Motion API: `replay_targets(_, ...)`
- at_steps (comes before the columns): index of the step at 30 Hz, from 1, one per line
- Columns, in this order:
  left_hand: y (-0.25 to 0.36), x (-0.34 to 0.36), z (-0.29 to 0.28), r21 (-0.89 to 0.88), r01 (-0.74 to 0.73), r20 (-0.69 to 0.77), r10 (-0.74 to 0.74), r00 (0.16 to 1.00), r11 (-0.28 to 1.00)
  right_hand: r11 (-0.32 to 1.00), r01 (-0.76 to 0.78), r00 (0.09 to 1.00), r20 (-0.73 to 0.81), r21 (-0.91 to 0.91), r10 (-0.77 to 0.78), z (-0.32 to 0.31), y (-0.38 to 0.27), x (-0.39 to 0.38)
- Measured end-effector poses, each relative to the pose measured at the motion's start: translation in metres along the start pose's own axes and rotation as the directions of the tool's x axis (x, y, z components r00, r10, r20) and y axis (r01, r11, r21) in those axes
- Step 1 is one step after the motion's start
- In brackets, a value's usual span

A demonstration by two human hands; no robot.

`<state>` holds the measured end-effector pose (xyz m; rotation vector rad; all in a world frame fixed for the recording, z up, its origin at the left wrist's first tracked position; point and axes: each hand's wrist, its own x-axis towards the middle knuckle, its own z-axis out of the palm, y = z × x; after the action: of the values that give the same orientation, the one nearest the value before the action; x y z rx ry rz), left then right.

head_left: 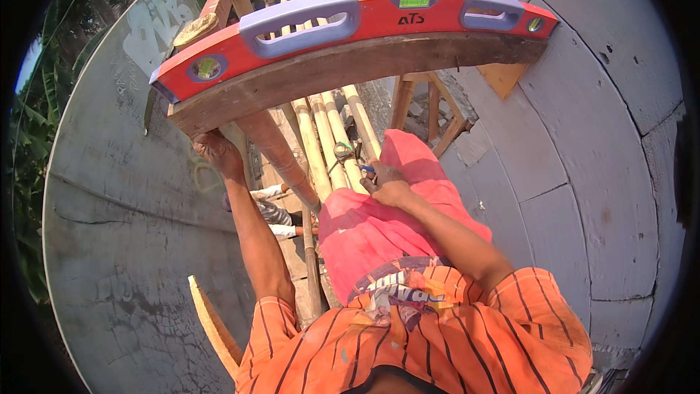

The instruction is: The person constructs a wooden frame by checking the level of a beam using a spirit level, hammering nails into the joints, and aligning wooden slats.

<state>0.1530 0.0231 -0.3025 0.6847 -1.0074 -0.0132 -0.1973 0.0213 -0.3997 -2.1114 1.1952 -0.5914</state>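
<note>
A long red spirit level (415, 20) with purple grips and green vials lies along the top of a wooden beam (357, 66) that spans in front of me. My left hand (219, 155) reaches up to the beam's left end, its fingers closed at the lower edge. My right hand (388, 185) rests by my knee, closed around a thin thing with a blue end (367, 169); most of it is hidden, so its kind cannot be told. Next to that hand, a dark binding (343, 151) sits on the bamboo poles (312, 142).
A grey block wall (583, 175) rises on the right, a stained grey wall (138, 241) on the left. A slanted timber post (281, 149) stands under the beam. Below, another person's white sleeves (283, 231) show beside planks. A wooden frame (436, 106) stands beyond my knees.
</note>
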Motion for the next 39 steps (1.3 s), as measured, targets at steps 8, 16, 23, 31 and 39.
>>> replay_targets(8,0.005,-0.001,0.013,0.063,-0.035,-0.031,0.037,0.999,0.997,0.985,-0.004,0.997,0.082,-0.170,0.018,0.009,0.002,-0.023)
replay_targets(16,0.008,0.000,0.012,0.085,-0.040,0.028,0.038,0.999,0.996,0.981,0.009,0.998,0.067,-0.196,0.004,0.006,-0.002,-0.027)
replay_targets(23,-0.002,0.002,0.001,0.073,-0.065,0.029,0.063,0.998,0.995,0.978,0.019,0.996,0.094,-0.208,0.001,0.005,-0.004,-0.027)
replay_targets(31,-0.001,0.003,0.002,0.040,-0.063,0.027,0.062,0.998,0.997,0.979,0.032,0.994,0.107,-0.202,-0.010,0.010,0.001,-0.026)
replay_targets(39,-0.004,0.003,-0.002,0.040,-0.054,0.032,0.053,0.998,0.998,0.973,0.038,0.991,0.131,-0.226,-0.008,0.008,0.000,-0.023)
